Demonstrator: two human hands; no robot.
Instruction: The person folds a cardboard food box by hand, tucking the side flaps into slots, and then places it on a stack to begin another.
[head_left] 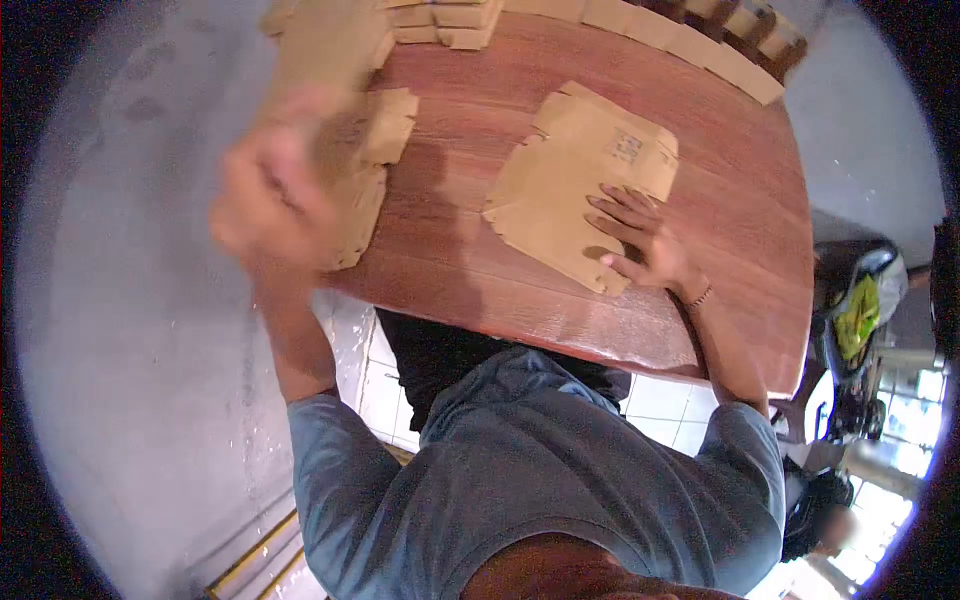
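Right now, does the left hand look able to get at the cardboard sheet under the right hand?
Probably yes: nothing tall stands between the left hand and the cardboard sheet, whose left side the right hand leaves uncovered.

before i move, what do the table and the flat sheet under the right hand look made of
The table looks like wood or laminate, glossy: reddish-brown streaky grain and bright reflections. The flat sheet seems matte cardboard: tan, with notched edges and dark print.

A kind of workshop — cut cardboard (pixel 580 170) sits in flat piles (pixel 440 18) on a big wooden table (pixel 745 210).
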